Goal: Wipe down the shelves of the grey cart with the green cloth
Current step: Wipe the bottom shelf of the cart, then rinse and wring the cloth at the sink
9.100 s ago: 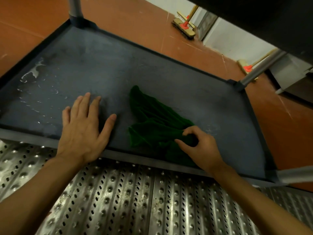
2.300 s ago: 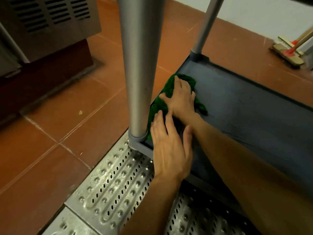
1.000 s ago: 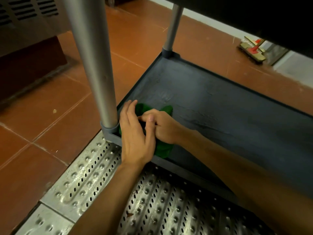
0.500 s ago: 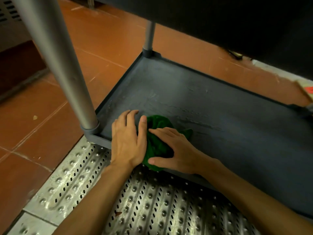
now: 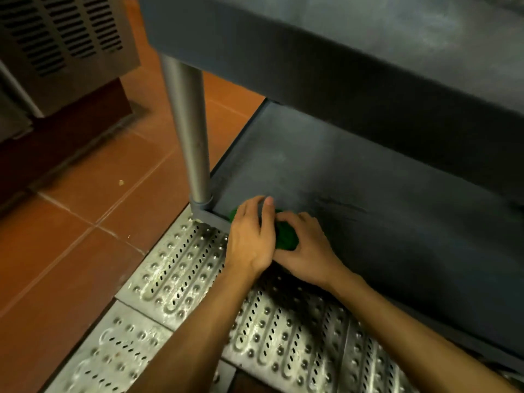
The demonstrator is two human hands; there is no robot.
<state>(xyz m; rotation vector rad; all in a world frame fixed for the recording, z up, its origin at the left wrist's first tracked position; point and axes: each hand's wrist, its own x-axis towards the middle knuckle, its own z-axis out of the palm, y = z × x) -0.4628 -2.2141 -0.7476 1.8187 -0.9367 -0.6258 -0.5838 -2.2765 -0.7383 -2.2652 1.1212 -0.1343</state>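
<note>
I read this as mid-wipe on the bottom shelf (image 5: 368, 222): green cloth (image 5: 286, 236) bunched at the near-left corner, right hand (image 5: 309, 251) curled round it, left hand (image 5: 252, 236) flat alongside, so next probably a sweep rightward.

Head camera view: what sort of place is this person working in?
Most likely a commercial kitchen or its back-of-house area: red floor tiles, a perforated steel drain grating set into them, a louvred stainless appliance, and a grey cart with a green cloth on its lower shelf.
</note>
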